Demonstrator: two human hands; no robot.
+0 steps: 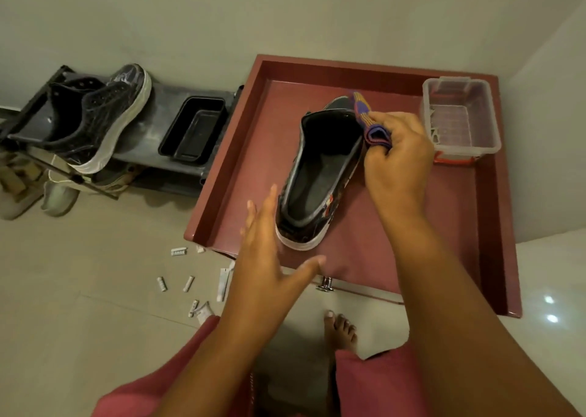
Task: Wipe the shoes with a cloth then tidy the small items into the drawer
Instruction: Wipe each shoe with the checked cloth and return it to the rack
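A person in red clothing stands over an open maroon wooden drawer (494, 226), where a dark patterned low-top sneaker with a white sole (320, 175) sits upright on the drawer floor, heel toward the camera. The right hand (396, 159) pinches a folded purple cloth with orange stripes (369, 121) between thumb and curled fingers, pressing it against the sneaker's right side near the tongue. The left hand (269, 251) hovers just beside the heel, fingers spread flat and holding nothing; whether it touches the shoe cannot be told. A clear plastic box with a red base (459, 121) stands in the drawer's far right corner, apart from the sneaker. Small white tubes and packets (190, 285) lie scattered on the pale tiled floor (79, 289) left of the drawer front, near its metal knob (325, 285). To the left, a dark metal shoe rack (149, 131) carries a black perforated shoe with a thick white sole (101, 121) and an empty-looking black rectangular tray (193, 131). Pale shoes (57, 194) rest beneath it. A bare foot (341, 331) shows below the drawer.
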